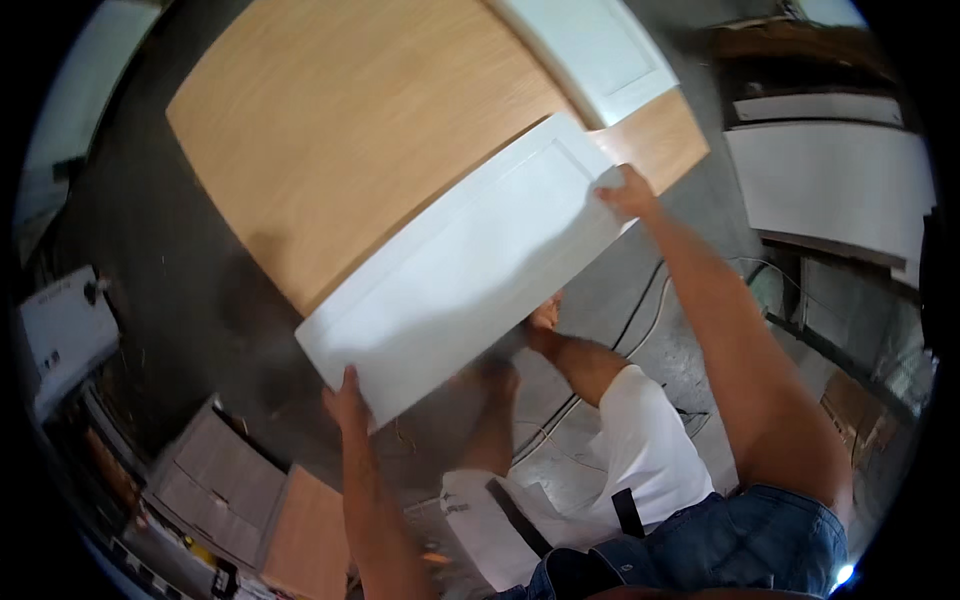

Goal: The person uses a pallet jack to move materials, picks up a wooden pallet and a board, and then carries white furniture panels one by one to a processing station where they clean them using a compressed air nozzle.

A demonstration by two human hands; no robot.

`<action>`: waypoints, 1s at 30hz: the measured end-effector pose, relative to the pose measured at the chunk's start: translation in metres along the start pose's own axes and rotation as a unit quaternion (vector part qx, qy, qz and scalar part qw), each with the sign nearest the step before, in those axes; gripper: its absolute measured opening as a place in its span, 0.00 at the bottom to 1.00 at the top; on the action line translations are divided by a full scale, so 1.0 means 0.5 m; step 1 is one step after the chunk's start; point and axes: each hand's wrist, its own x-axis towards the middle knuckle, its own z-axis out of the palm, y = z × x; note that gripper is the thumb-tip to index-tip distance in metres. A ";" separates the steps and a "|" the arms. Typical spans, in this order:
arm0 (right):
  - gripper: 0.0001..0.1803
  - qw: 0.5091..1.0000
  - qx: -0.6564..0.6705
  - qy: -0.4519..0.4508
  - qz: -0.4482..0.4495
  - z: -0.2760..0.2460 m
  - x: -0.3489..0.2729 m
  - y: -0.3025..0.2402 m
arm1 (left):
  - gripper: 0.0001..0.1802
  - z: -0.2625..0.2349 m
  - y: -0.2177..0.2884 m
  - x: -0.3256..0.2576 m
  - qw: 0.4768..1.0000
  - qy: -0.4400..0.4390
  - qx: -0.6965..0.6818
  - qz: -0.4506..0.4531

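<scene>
Across the middle lies a long white panel [470, 260] with a recessed border, like a cabinet door, tilted over the near edge of a large light-wood board [360, 110]. My left hand [347, 400] grips its near left corner, thumb on top and fingers hidden underneath. At the right end my right hand [628, 196] holds the same panel, its thumb over the top face. Another white panel [600, 60] of similar look rests on the wood board at the upper right.
Dark cables [640, 315] run over the grey floor by my feet. White boards [830, 190] are stacked at the right. A grey wood-grain cabinet [215, 480] and a light-wood panel [308, 530] stand at lower left. A white box [68, 335] sits at far left.
</scene>
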 end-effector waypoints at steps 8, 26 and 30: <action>0.37 1.000 -0.004 0.001 -0.027 0.057 0.070 0.067 | 0.43 0.052 -0.088 0.150 0.982 -0.002 0.187 0.039; 0.46 0.995 -0.020 -0.040 0.088 -0.146 -0.110 -0.064 | 0.25 -0.104 0.020 -0.030 0.993 -0.069 0.084 0.043; 0.49 0.988 0.020 -0.080 0.132 -0.318 -0.337 -0.159 | 0.30 -0.278 0.095 -0.265 0.995 -0.071 0.054 0.033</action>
